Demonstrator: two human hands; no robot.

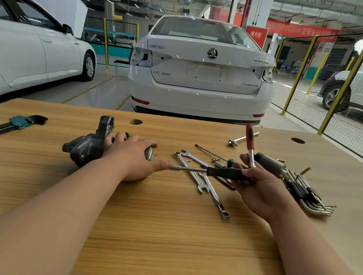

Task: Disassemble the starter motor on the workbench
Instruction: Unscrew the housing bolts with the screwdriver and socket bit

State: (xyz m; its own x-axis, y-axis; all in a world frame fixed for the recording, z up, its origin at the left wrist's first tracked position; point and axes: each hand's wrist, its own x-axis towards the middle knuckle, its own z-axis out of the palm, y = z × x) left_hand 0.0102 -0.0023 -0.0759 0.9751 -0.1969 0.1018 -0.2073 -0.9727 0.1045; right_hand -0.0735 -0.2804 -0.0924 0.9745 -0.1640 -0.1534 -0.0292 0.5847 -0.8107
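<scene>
Workshop bay, wooden workbench (163, 228) before a white saloon (202, 75); starter motor (86, 147) in hand.
Its housing was dark grey cast metal with a bright end; it lay near the workbench's far edge, left of centre. Left hand (133, 156) curled over its body, gripping it. Right hand (259, 190) clasped a black-handled driver (224, 173) and a red-handled tool (250, 140), right of centre, above loose spanners (206, 185).

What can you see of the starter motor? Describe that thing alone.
The starter motor lies on its side on the workbench. Its housing looks like dark grey cast metal, with a holed flange; a silvery end shows beside the thumb. The left hand grips its body. The driver in the right hand points toward it.
</scene>
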